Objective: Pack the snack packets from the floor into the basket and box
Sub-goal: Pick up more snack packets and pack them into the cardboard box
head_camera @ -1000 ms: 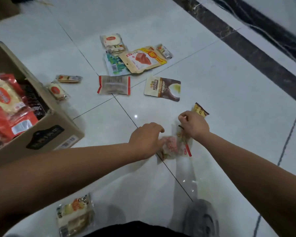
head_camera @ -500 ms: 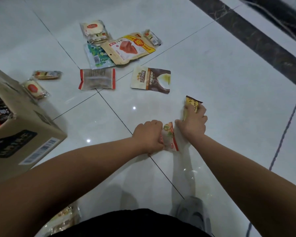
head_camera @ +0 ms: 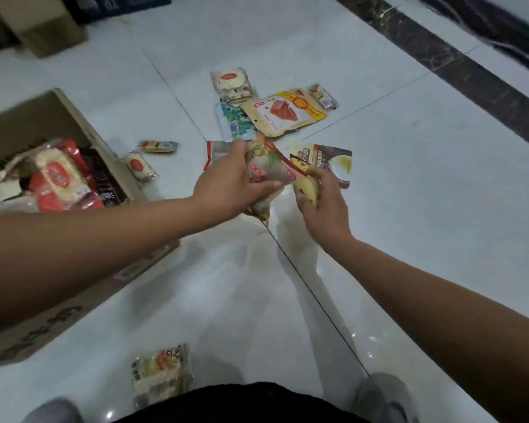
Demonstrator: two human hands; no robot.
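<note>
My left hand [head_camera: 231, 186] grips a clear snack packet with red and green print [head_camera: 268, 169], lifted off the floor. My right hand [head_camera: 324, 203] holds a small yellow packet [head_camera: 306, 186] just to its right. A cardboard box [head_camera: 104, 166] at the left holds red and white packets [head_camera: 58, 177]. Several packets lie on the floor beyond: a tan meat pouch [head_camera: 283, 112], a green-white packet [head_camera: 234, 122], a brown pouch [head_camera: 330, 161], two small cakes [head_camera: 139, 166]. One more packet [head_camera: 161, 370] lies near my knees.
White glossy tiles cover the floor, with a dark marble border [head_camera: 471, 74] at the upper right. Another cardboard box [head_camera: 48, 29] stands at the top left. My shoes [head_camera: 382, 395] and dark clothing fill the bottom edge.
Both hands have risen from the floor with their packets. The view has tilted up and left, bringing the open box and its contents back in sight.
</note>
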